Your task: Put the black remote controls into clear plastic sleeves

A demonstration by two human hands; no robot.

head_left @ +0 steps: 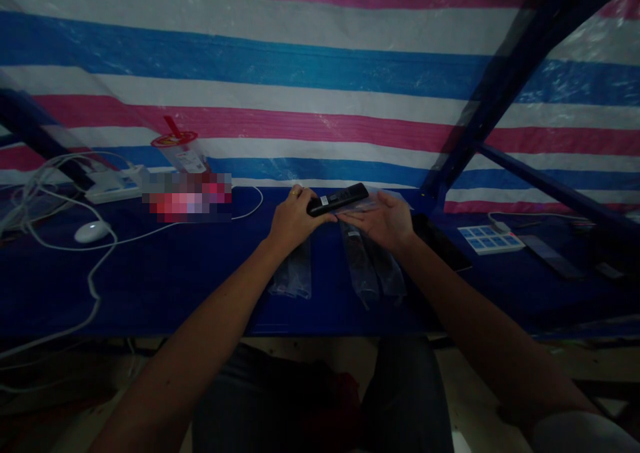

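My left hand is closed round one end of a black remote control, which is held tilted above the table with small white labels on its upper face. Just to the right, my right hand has its fingers stretched toward the remote and a clear plastic bag between thumb and fingers. The bag lies along the underside of the remote; whether the remote is partly inside it I cannot tell. Below my hands are bagged dark items on the right and clear plastic bags on the left.
The blue table bears a white mouse, looping white cables, a power strip and a lidded cup on the left. Right stand a dark tablet-like slab, a blue-and-white panel and a phone-like slab. Striped sheeting hangs behind.
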